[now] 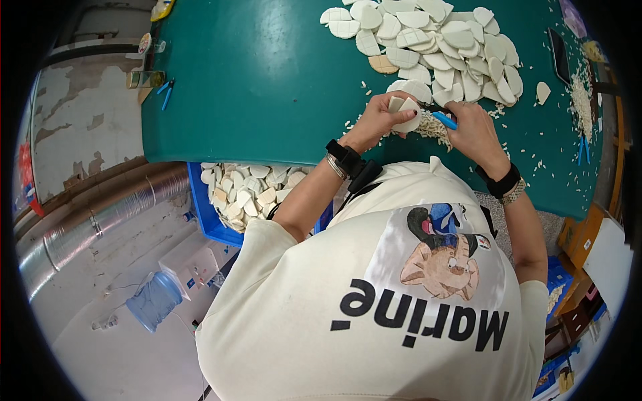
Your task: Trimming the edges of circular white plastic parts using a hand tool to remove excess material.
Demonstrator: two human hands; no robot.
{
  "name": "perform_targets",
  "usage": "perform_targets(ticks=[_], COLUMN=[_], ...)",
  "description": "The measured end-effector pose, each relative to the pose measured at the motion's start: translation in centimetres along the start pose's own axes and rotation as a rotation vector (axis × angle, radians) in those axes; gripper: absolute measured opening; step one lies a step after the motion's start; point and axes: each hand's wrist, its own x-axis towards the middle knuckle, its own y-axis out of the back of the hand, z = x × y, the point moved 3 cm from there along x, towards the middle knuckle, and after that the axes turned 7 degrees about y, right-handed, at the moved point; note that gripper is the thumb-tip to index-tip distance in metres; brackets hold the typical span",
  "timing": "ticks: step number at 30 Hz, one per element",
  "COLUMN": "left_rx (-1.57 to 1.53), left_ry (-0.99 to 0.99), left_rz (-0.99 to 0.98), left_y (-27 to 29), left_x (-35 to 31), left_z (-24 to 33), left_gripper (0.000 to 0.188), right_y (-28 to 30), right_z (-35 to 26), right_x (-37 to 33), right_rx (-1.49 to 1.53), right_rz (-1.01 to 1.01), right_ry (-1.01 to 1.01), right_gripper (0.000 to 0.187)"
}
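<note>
At the near edge of the green table (254,80), my left hand (376,123) pinches a few flat white rounded pieces (406,123) between thumb and fingers. Close to its right, my right hand (473,132) is closed around blue-handled nippers (444,120). The dark jaws of the nippers point toward the held pieces; whether they touch cannot be made out. Small pale offcuts (433,130) lie scattered under both hands. Just beyond them spreads a big heap of white half-round pieces (461,40), some marked with grid lines, with one tan piece (382,64) among them.
A blue bin (212,224) of similar pieces stands below the table edge at left. Spare blue-handled nippers (167,93) and a jar (144,79) sit on the far left. At right are a phone (559,56), a pile of offcuts (582,107) and more nippers (584,151).
</note>
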Motion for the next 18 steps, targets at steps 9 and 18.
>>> perform_targets(ticks=[9, 18], left_rx=[0.068, 0.063], left_ry=[-0.041, -0.03], left_rz=[-0.032, -0.053], left_y=[-0.3, -0.6], left_x=[-0.2, -0.5], left_z=[0.4, 0.5], left_gripper=[0.023, 0.024], right_y=[-0.2, -2.8], right_z=[-0.8, 0.2], right_x=[1.0, 2.7], right_rx=[0.173, 0.664], right_rz=[0.081, -0.151], right_ry=[-0.026, -0.211], right_gripper=[0.027, 0.051])
